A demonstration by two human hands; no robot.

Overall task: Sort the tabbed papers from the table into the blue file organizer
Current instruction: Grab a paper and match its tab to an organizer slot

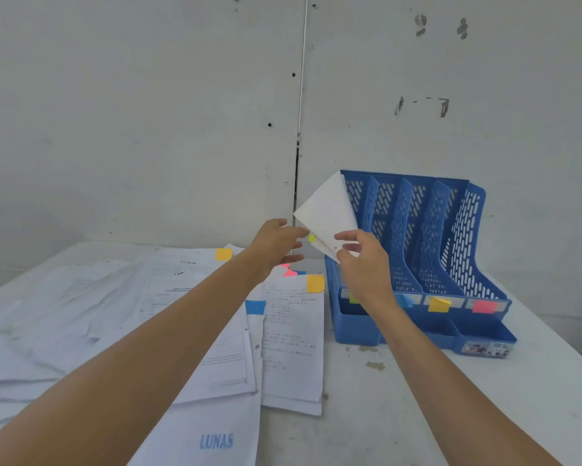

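On the table (366, 415) at left, loose tabbed papers (215, 331) lie overlapped.

The left hand (276, 243) reaches to the held sheet (329, 213) beside its green tab (311, 238). Whether it grips cannot be told.

The sheet is raised in front of the leftmost slot of the blue file organizer (450, 230). It stands on one corner, long axis steep, top corner up by the left wall, tab at the lower left.

The right hand (360, 260) pinches its bottom corner.

Risks: held by a corner, the sheet may buckle or catch a divider. The wrist partly covers the green slot label (354, 297), so misfiling is possible.
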